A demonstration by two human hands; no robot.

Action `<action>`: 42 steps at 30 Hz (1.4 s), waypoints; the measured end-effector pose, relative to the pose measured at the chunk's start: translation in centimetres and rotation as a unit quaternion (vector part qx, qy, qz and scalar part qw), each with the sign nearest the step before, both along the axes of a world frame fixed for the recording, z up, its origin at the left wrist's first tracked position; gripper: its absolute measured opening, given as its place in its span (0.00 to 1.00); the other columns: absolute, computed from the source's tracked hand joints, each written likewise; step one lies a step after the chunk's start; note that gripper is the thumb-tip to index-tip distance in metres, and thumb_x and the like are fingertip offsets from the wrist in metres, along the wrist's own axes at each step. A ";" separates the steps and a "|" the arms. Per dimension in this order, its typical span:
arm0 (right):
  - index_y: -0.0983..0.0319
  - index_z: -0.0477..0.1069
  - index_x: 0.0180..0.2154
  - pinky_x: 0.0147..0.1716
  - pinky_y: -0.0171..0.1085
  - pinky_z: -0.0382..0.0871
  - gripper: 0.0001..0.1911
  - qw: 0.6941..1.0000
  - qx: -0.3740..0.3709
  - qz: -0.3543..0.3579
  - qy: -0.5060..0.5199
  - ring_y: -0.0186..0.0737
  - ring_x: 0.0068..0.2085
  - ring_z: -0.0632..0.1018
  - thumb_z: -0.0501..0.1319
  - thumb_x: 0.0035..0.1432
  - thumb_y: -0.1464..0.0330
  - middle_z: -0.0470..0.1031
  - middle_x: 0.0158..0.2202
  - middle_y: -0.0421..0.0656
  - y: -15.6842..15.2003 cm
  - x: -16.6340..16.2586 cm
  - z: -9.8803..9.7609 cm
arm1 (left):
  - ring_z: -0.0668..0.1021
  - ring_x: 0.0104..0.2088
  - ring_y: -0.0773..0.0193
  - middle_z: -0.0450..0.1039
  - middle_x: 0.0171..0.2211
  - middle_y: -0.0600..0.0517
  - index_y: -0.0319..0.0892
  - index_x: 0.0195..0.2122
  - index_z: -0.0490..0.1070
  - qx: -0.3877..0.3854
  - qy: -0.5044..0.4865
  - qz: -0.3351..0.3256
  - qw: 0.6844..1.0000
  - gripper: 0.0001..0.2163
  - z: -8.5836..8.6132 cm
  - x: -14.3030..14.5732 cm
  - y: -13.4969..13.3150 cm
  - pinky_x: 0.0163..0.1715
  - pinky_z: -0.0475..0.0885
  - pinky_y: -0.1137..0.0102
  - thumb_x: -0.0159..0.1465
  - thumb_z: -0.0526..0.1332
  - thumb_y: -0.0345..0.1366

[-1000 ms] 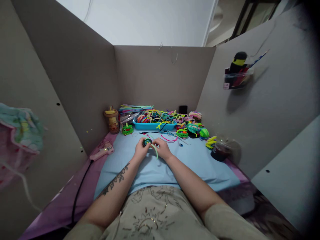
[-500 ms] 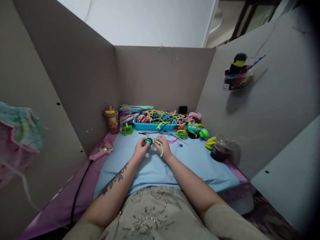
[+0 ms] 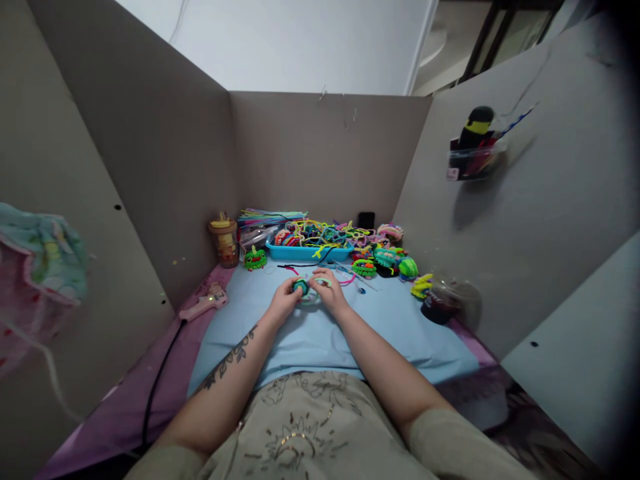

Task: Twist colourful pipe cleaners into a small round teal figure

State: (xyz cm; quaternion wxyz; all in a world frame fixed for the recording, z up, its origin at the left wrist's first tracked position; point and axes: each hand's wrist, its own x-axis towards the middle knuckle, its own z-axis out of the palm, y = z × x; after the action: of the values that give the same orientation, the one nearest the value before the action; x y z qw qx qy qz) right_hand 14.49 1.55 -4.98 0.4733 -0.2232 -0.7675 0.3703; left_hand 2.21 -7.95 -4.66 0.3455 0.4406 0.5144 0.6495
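Note:
My left hand (image 3: 285, 298) is closed round a small teal-green rounded piece (image 3: 301, 287), apparently made of coiled pipe cleaner, with its thumb on the near side. Just right of it, my right hand (image 3: 330, 291) pinches a pale green pipe cleaner (image 3: 323, 281), which curves round by the fingers. Both hands are close together above the blue cloth (image 3: 310, 340). Beyond them, a pink pipe cleaner (image 3: 347, 281) lies partly hidden behind the right hand. The exact join between the pale strand and the teal piece is too small to make out.
A blue tray (image 3: 310, 253) heaped with pipe cleaners stands at the back. Several finished pieces, one a green ball (image 3: 407, 267), lie to its right. At left are a green frog-like figure (image 3: 255, 258), a cup (image 3: 224, 243) and a corded pink glue gun (image 3: 205, 303). A dark jar (image 3: 438, 308) stands right.
The pale green pipe cleaner, whose end hung below my right hand, now curls up near the fingers. The teal piece has turned and shifted slightly right and down.

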 end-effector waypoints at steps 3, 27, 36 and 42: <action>0.62 0.72 0.29 0.38 0.37 0.66 0.10 1.000 0.001 0.007 -0.009 0.41 0.45 0.70 0.59 0.53 0.61 0.68 0.44 0.47 0.5 -0.4 -0.6 | 0.72 0.29 0.67 0.72 0.35 0.49 0.39 0.45 0.69 0.014 0.045 0.027 0.999 0.20 -0.2 -0.1 0.1 0.27 0.67 0.73 0.50 0.63 0.39; 0.60 0.73 0.30 0.45 0.39 0.65 0.08 0.999 0.038 -0.019 0.030 0.43 0.50 0.67 0.60 0.54 0.63 0.63 0.46 0.46 0.2 -1.0 -1.3 | 0.73 0.29 0.67 0.72 0.34 0.50 0.39 0.56 0.58 0.058 0.129 0.082 0.987 0.30 -0.8 -0.3 0.3 0.29 0.67 0.73 0.52 0.63 0.36; 0.61 0.69 0.31 0.37 0.36 0.65 0.06 0.997 0.035 -0.043 0.049 0.39 0.39 0.70 0.60 0.53 0.64 0.67 0.35 0.43 -0.4 -0.9 -0.3 | 0.74 0.31 0.67 0.72 0.36 0.50 0.38 0.53 0.59 0.038 0.026 0.041 0.998 0.30 0.0 0.3 0.1 0.33 0.67 0.72 0.49 0.66 0.36; 0.60 0.66 0.26 0.38 0.38 0.62 0.06 0.984 0.114 -0.131 0.048 0.39 0.34 0.68 0.60 0.52 0.66 0.67 0.27 0.40 -1.7 -0.5 0.9 | 0.74 0.33 0.67 0.71 0.36 0.51 0.39 0.49 0.62 0.035 -0.029 0.013 0.999 0.28 0.5 0.6 -0.2 0.35 0.68 0.72 0.47 0.68 0.37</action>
State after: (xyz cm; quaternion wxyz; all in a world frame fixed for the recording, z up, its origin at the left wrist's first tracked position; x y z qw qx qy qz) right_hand 13.96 -0.18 -4.08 0.5760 -0.2481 -0.7456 0.2252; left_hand 2.84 -8.11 -4.19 0.3361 0.4263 0.4868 0.6843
